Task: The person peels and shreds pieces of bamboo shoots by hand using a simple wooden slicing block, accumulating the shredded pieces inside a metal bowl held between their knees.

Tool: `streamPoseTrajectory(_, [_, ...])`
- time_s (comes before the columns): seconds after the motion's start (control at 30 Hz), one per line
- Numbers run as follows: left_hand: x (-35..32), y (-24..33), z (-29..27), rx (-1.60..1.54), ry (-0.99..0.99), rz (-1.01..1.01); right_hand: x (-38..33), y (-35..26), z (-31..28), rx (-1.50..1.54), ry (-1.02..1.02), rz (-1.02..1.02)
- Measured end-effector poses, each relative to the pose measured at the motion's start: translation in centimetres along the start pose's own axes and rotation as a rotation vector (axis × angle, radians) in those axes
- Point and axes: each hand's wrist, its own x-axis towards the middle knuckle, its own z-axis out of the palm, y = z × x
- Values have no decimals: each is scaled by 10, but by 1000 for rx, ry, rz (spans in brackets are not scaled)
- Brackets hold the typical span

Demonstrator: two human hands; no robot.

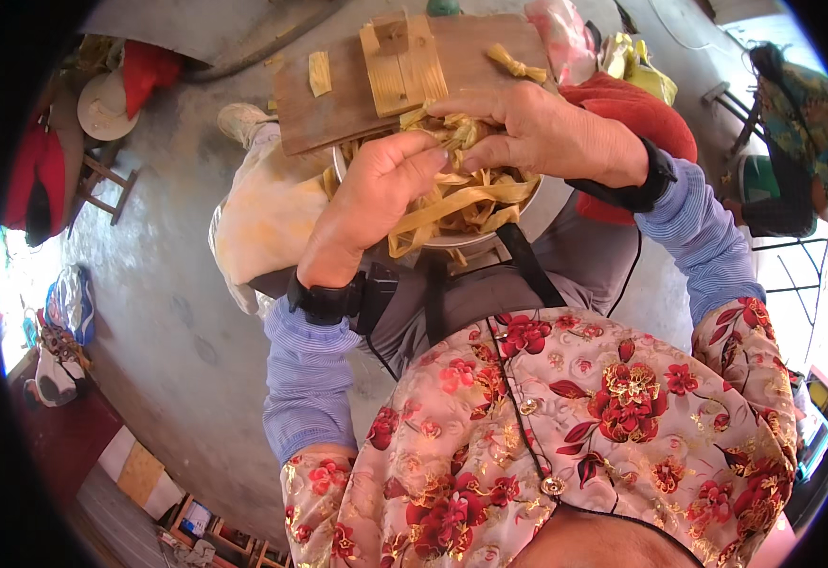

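Observation:
My left hand (376,194) is closed, thumb and fingers pinched together at the near side of the pile. Facing it, my right hand (546,137) bends its thumb and fingers round a thin yellow strip (469,133), which runs between the two hands. Below both hands, a round metal basin (532,194) on my lap holds a tangle of flat yellow strips (456,208). Over the basin's far side rests a brown wooden board (314,118). On it lie wide yellow sheets (397,71), a small yellow piece (319,73) and a knotted yellow strip (516,64).
A red cloth (641,109) lies right of the basin, with a yellow bag (643,71) and a pink-white bag (565,43) beyond it. A pale sack-like cloth (267,218) is at the left. Stools (106,189) stand on the grey floor (168,293).

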Motion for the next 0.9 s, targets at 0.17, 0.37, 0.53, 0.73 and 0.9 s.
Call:
streamPoseTrajectory(0.17, [-5, 1, -13, -50, -58, -95, -5, -20, -15, -39, -238, 260])
streamPoseTrajectory(0.37, [-16, 2, -5, -4, -112, -132, -19, -8, -7, 128, -230, 215])
streamPoseTrajectory(0.53, [-5, -1, -6, -107, -114, -180, -9, -13, 2, 206, -44, 107])
streamPoseTrajectory(0.73, [13, -1, -18, 85, -91, -40, 7, -1, -8, 357, -69, 436])
streamPoseTrajectory(0.9, [48, -10, -60, 132, 195, 9, 48, 34, 3, 108, 178, 284])
